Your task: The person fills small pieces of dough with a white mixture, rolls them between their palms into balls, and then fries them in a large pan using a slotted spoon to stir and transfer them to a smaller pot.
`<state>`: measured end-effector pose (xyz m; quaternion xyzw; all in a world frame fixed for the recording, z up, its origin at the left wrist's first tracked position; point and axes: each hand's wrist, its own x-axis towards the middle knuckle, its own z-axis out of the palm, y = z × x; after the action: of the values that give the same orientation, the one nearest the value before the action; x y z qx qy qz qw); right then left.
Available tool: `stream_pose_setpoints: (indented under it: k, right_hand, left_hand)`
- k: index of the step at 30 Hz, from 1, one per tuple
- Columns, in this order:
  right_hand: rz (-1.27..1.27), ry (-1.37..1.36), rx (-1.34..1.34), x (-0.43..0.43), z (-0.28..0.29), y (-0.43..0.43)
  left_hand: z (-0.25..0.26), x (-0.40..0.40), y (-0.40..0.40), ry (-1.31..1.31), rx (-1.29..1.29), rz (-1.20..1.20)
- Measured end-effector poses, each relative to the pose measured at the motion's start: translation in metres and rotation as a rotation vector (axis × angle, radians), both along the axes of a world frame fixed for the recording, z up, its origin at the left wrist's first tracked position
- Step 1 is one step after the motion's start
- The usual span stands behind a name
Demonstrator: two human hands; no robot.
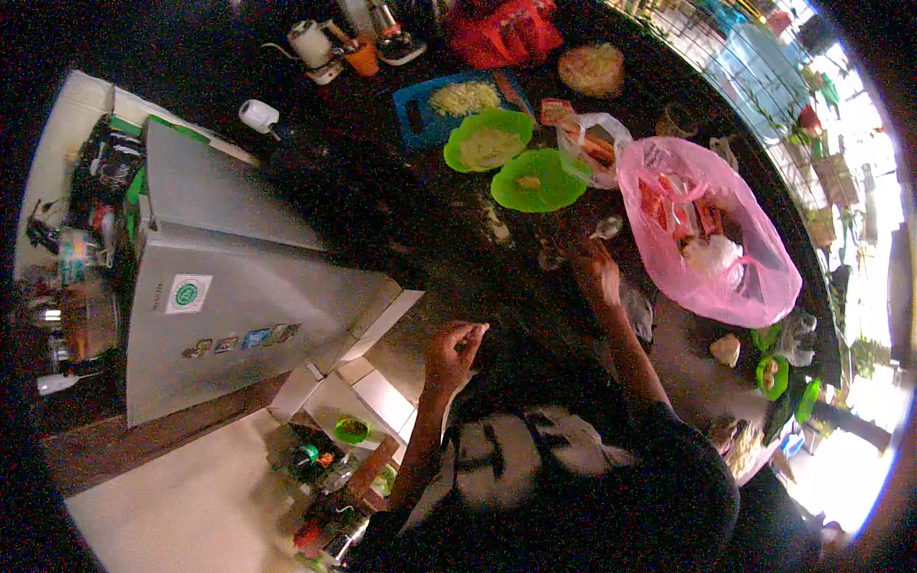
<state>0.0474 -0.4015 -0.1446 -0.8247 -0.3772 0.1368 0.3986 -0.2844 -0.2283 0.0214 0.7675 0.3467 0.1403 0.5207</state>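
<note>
My left hand (453, 347) is raised before my shirt, its fingers curled and their tips close together; whether it holds something small is unclear. Farther out and to the right, my right hand (598, 272) reaches over the dark counter, just below a small shiny item (607, 228) that may be a spoon. Its fingers are dark and blurred, so their grip is hidden. Beyond are a green bowl with a small pale lump (541, 188), another green bowl with pale food (491, 143) and a blue cutting board (412, 125) bearing shredded pale food. A pink plastic bag (759, 286) lies open at right.
A clear plastic bag with orange-red contents (598, 147) sits beside the bowls. Behind are a red bag (509, 36), a round pale food item (592, 69) and a white gooseneck kettle (311, 46). A grey refrigerator (236, 286) stands left. Part of a person is at lower right.
</note>
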Motion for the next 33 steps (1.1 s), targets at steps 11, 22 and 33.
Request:
stream_pose_setpoints:
  k: [11, 22, 33]
  right_hand:
    - [0.226, -0.389, -0.121, 0.014, 0.023, 0.015]
    - [0.390, -0.376, -0.077, -0.001, 0.103, 0.033]
    - [0.552, -0.384, 0.212, -0.040, 0.165, 0.082]
  left_hand:
    - [0.016, 0.031, 0.015, -0.022, -0.040, 0.092]
    - [-0.006, 0.040, 0.010, 0.050, 0.007, 0.078]
    - [0.022, -0.014, 0.000, 0.051, 0.087, 0.304]
